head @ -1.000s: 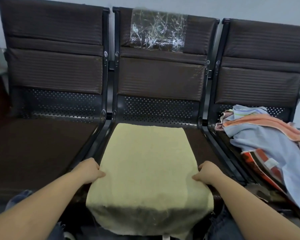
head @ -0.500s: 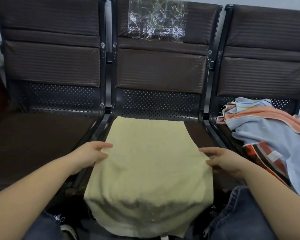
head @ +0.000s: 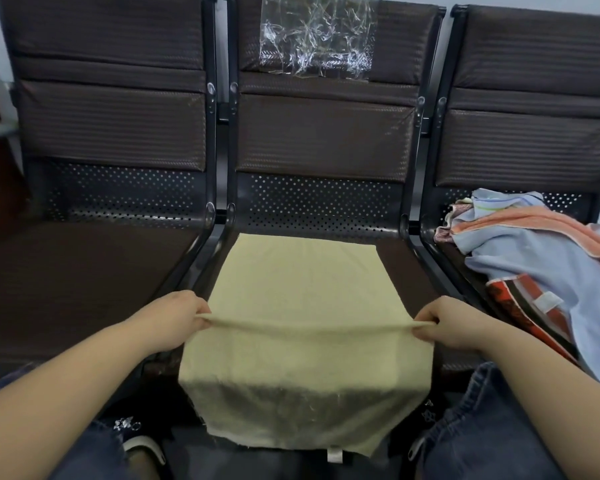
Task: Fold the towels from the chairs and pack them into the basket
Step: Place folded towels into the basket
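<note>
Head view: yellow towel (head: 302,289) spread flat on middle chair seat (head: 409,268), front end draped over seat edge. Left hand (head: 174,317) and right hand (head: 454,323) curled shut, side edges pinched midway, ridge raised between them, likely for crosswise fold. Unfolded towel pile (head: 534,258) heaped on right chair. Basket not seen.

Crinkled clear plastic sheet (head: 317,41) is stuck on the middle backrest; blue jeans (head: 492,427) cover the knees below.
</note>
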`<action>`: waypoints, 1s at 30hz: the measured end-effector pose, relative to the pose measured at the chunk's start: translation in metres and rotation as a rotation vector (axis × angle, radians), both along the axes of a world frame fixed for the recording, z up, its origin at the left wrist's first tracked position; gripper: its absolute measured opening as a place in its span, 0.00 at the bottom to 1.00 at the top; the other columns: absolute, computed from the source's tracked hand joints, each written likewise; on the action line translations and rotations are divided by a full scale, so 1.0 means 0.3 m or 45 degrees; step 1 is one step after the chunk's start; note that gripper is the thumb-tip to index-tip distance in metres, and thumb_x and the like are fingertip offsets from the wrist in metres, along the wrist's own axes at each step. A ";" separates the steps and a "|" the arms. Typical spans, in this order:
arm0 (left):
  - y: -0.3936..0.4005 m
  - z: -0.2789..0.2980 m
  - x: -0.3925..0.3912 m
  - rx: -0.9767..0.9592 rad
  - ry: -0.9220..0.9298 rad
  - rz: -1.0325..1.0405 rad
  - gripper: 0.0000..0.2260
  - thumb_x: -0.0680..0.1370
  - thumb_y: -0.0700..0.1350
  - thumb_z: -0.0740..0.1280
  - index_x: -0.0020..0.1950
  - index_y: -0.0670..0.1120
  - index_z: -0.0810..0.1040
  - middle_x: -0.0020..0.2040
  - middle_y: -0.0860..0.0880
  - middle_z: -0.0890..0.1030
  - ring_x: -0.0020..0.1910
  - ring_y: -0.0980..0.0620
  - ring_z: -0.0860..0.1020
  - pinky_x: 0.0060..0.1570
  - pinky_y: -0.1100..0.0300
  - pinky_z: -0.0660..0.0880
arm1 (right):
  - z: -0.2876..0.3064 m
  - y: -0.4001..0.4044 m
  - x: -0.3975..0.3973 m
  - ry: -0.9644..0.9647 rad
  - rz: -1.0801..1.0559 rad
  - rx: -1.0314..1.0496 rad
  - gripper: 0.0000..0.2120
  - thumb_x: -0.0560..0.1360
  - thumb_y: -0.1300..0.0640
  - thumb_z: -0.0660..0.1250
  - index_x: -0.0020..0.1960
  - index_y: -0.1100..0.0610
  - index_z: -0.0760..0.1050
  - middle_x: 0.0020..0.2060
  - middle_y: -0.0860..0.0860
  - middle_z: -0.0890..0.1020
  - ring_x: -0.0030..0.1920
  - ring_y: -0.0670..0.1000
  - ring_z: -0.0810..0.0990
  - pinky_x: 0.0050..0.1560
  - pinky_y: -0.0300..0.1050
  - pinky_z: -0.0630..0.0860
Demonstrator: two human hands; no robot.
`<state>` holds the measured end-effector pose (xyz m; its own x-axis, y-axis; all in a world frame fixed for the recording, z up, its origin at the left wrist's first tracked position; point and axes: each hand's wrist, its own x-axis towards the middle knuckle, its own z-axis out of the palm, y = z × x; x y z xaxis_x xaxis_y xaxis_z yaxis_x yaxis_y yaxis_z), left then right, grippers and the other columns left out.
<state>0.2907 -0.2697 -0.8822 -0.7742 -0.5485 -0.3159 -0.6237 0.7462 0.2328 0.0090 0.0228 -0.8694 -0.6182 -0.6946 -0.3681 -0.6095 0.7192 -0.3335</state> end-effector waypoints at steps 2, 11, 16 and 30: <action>-0.004 -0.013 0.012 -0.107 0.048 -0.067 0.06 0.80 0.51 0.61 0.46 0.52 0.75 0.51 0.53 0.71 0.52 0.54 0.73 0.56 0.59 0.70 | 0.007 0.007 -0.002 0.066 0.016 -0.063 0.06 0.76 0.56 0.68 0.44 0.56 0.81 0.38 0.49 0.81 0.37 0.45 0.76 0.34 0.31 0.67; -0.066 0.043 0.088 1.112 0.745 0.342 0.37 0.49 0.72 0.75 0.51 0.53 0.85 0.54 0.47 0.84 0.57 0.47 0.80 0.63 0.50 0.71 | 0.115 0.042 0.045 -0.523 -0.361 -0.753 0.11 0.81 0.57 0.59 0.50 0.56 0.80 0.43 0.53 0.85 0.43 0.49 0.81 0.46 0.39 0.75; -0.089 0.050 0.064 1.112 0.586 0.493 0.31 0.68 0.64 0.70 0.58 0.39 0.80 0.49 0.40 0.82 0.44 0.40 0.79 0.44 0.53 0.73 | 0.071 0.008 0.003 -0.377 -0.387 -0.544 0.13 0.80 0.54 0.60 0.52 0.60 0.81 0.46 0.59 0.84 0.50 0.59 0.82 0.57 0.54 0.75; -0.034 -0.165 -0.304 0.176 0.230 0.178 0.19 0.82 0.54 0.56 0.38 0.45 0.73 0.40 0.48 0.75 0.47 0.45 0.73 0.50 0.54 0.71 | -0.169 -0.315 0.021 0.035 -0.224 -0.131 0.17 0.82 0.51 0.53 0.62 0.60 0.73 0.60 0.58 0.78 0.60 0.59 0.74 0.56 0.46 0.70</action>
<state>0.1995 -0.2798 -0.9316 -0.7445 -0.6153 -0.2589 -0.6576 0.6093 0.4430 0.0154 -0.0716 -0.9200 -0.7418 -0.6084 -0.2820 -0.4876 0.7781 -0.3960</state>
